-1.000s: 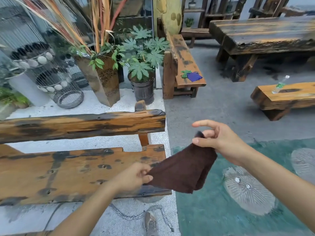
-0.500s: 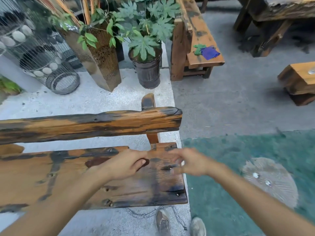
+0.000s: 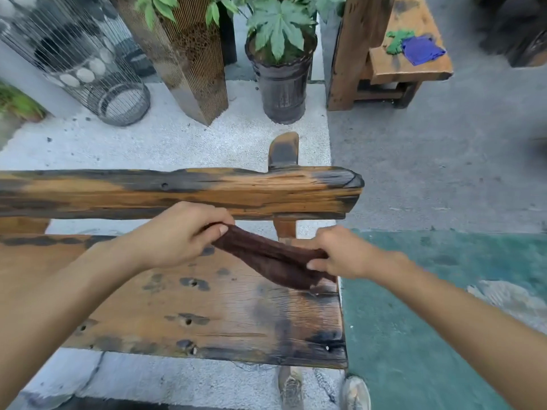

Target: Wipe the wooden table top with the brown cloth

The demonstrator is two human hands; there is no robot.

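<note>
The brown cloth (image 3: 266, 258) is stretched into a narrow band just above the right end of the worn wooden top (image 3: 207, 309). My left hand (image 3: 177, 235) pinches its upper left end between thumb and fingers. My right hand (image 3: 340, 253) grips the lower right end near the top's right edge. The cloth's lower fold hangs down and touches the wood beneath my right hand. A thick wooden back rail (image 3: 177, 192) runs just behind both hands.
Behind the rail stand a dark potted plant (image 3: 281, 84), a tall brown planter (image 3: 189, 60) and a wire cage (image 3: 88, 66). At the far right, a bench (image 3: 393, 63) carries a blue cloth (image 3: 421, 50). Green painted floor (image 3: 429, 321) lies to the right; my shoes (image 3: 355, 393) show below.
The cloth was spread in the air a second ago, then bunched under my left hand. Now both hands pull it out into a band over the wood. The view has tilted down and closer.
</note>
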